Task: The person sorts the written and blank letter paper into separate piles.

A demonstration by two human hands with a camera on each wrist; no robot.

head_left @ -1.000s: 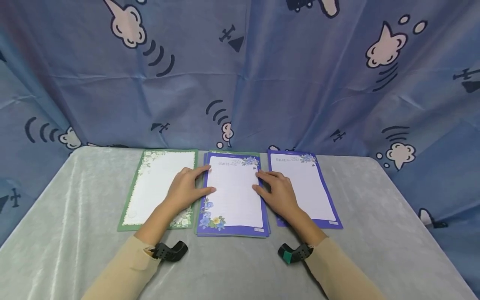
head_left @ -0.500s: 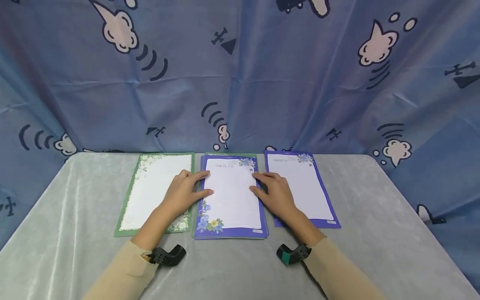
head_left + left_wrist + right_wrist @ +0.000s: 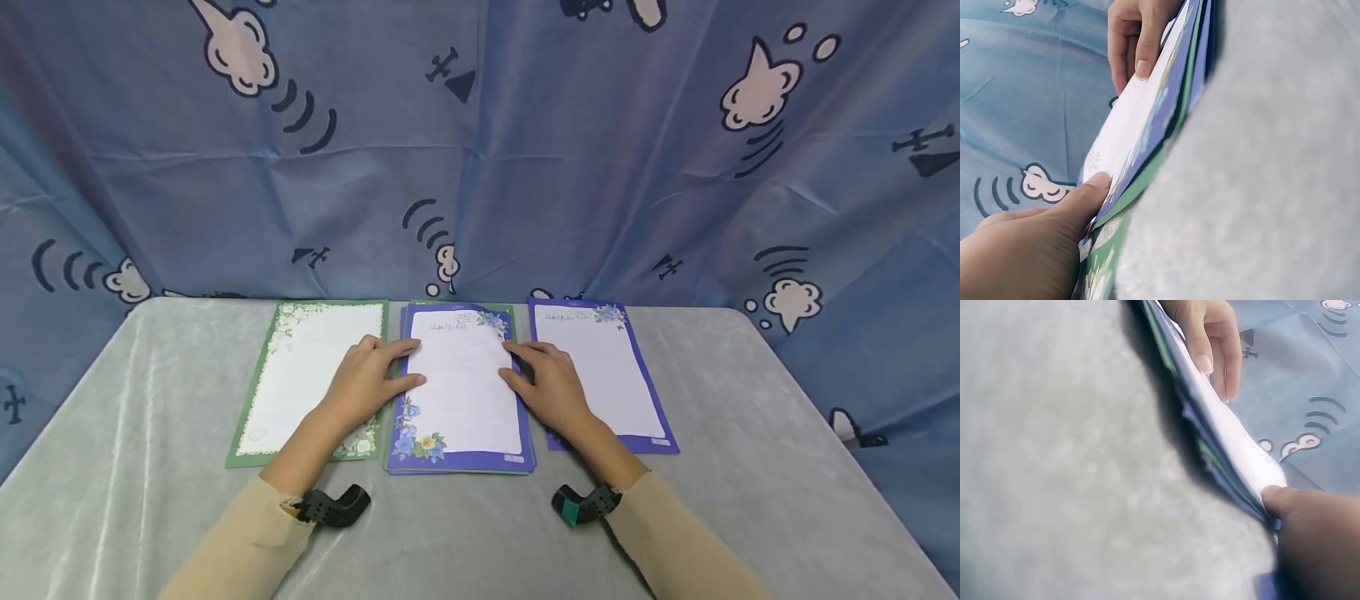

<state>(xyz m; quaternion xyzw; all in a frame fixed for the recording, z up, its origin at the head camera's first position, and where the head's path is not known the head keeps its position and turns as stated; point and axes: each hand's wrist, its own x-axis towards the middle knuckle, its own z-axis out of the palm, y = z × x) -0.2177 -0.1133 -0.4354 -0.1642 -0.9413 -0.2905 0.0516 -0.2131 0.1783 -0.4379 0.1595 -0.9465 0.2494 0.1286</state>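
A stack of letter paper (image 3: 465, 400) lies in the middle of the table. Its top sheet is white with a purple border, blue flowers and faint writing; green-edged sheets show beneath. My left hand (image 3: 363, 379) touches the stack's left edge, thumb and index finger spread over the border. On the opposite edge, my right hand (image 3: 551, 383) rests the same way. Thumbs press the top sheet in both wrist views, where the layered edges (image 3: 1200, 434) look slightly fanned. Some of each hand's other fingers are hidden.
A green-bordered sheet (image 3: 322, 367) lies on the left, partly under my left forearm. On the right, a purple-bordered sheet (image 3: 607, 367) passes under my right hand and forearm. Grey cloth covers the table (image 3: 757, 467); a blue patterned curtain (image 3: 555, 192) hangs behind it.
Both hands stay at the edges of the paper stack. The whole head view shifts slightly; the sheets show no clear movement relative to the table.
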